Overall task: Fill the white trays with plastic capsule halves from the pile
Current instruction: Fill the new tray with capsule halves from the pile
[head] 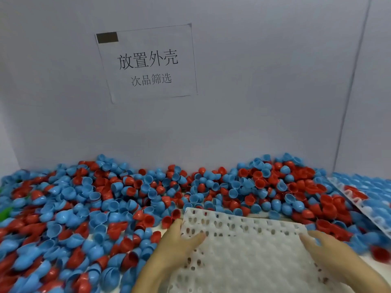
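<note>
A white perforated tray (249,233) lies in front of me at the lower middle, its holes bare of capsule halves. My left hand (175,244) grips its left edge, thumb on top and fingers along the side. My right hand (330,250) holds the right edge, fingers spread over the tray's surface. A big pile of blue and red capsule halves (105,199) covers the table from the left edge to the back wall and around the tray's far side.
A second white tray (357,199), filled with blue and some red halves, lies tilted at the right. A paper sign (148,62) with printed characters hangs on the white back wall. Something green (5,212) peeks out at the far left edge.
</note>
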{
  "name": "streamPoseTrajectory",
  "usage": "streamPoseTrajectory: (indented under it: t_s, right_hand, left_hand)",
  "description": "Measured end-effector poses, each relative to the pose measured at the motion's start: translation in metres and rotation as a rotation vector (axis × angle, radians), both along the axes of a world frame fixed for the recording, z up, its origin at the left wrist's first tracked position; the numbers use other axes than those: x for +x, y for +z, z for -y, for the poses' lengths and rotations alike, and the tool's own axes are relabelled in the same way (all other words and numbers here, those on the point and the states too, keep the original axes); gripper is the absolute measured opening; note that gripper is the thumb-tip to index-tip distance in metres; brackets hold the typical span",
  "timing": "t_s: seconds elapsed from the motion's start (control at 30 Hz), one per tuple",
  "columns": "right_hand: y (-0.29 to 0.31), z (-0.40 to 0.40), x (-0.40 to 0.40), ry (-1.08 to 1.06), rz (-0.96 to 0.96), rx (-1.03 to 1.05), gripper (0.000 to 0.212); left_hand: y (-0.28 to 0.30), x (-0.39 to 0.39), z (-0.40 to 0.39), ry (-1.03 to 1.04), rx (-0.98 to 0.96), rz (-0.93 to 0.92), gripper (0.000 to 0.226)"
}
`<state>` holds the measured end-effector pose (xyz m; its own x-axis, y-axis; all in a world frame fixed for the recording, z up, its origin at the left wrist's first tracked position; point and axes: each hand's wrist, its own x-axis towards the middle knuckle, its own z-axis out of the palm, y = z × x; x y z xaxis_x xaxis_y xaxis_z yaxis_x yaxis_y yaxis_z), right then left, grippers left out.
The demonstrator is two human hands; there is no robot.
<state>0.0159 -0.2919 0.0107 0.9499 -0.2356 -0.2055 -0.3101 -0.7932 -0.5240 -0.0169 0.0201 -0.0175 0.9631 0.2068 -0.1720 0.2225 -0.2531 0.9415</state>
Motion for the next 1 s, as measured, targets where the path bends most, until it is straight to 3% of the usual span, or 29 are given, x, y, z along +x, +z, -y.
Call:
streamPoseTrajectory:
  t_s: [0.17,0.33,0.5,0.67,0.83,1.0]
  right_hand:
    - [-0.002,0.0,0.0,0.062,-0.006,-0.069,0.043]
    - [-0.008,-0.005,0.006,-0.005,-0.017,-0.083,0.04]
    - [-0.013,-0.018,0.01,-0.03,0.053,-0.094,0.04]
    - [-0.009,-0.025,0.009,0.019,0.269,-0.005,0.045]
    - [-0.011,-0.045,0.006,0.179,0.276,0.021,0.052]
    - [-0.023,-0.057,0.009,0.233,0.175,-0.13,0.054]
  left_hand:
    - [0.002,-0.004,-0.009,-0.032,0.194,-0.137,0.067]
    - [0.0,-0.002,0.007,0.048,0.48,-0.089,0.077]
    - [-0.002,0.001,0.02,0.101,0.679,-0.148,0.071]
    - [-0.003,0.015,0.027,0.155,0.759,-0.172,0.051]
    - [0.001,0.043,0.026,0.188,0.79,-0.15,0.048]
    - [-0.003,0.049,0.031,0.216,0.845,-0.105,0.059]
